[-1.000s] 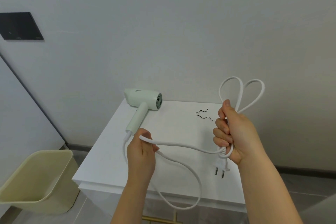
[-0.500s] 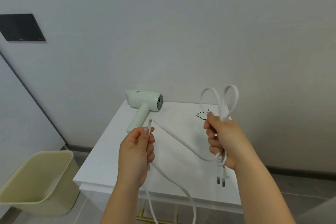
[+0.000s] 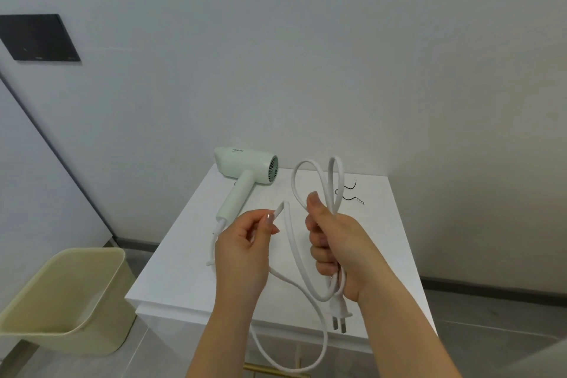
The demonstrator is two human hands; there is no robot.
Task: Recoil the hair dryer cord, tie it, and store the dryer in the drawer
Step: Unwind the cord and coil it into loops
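A pale green hair dryer (image 3: 245, 173) lies on the white cabinet top (image 3: 190, 255), handle toward me. Its white cord (image 3: 290, 242) runs from the handle into both hands. My right hand (image 3: 334, 242) grips a bundle of cord loops, two of them sticking up above the fist. The plug (image 3: 339, 314) hangs below that fist. My left hand (image 3: 245, 250) pinches a fold of the cord close to the right hand. A long slack loop hangs over the cabinet's front edge. A thin black tie (image 3: 349, 193) lies on the top behind the loops.
A beige plastic bin (image 3: 61, 301) stands on the floor at the left of the cabinet. A gold drawer handle (image 3: 270, 370) shows at the bottom under the cabinet top. A dark panel (image 3: 38, 37) is on the wall at upper left.
My left hand has lifted a new fold of cord and carried it rightward toward the bundle. My right hand has moved left and lower, its loops now narrower. The hanging slack has shortened.
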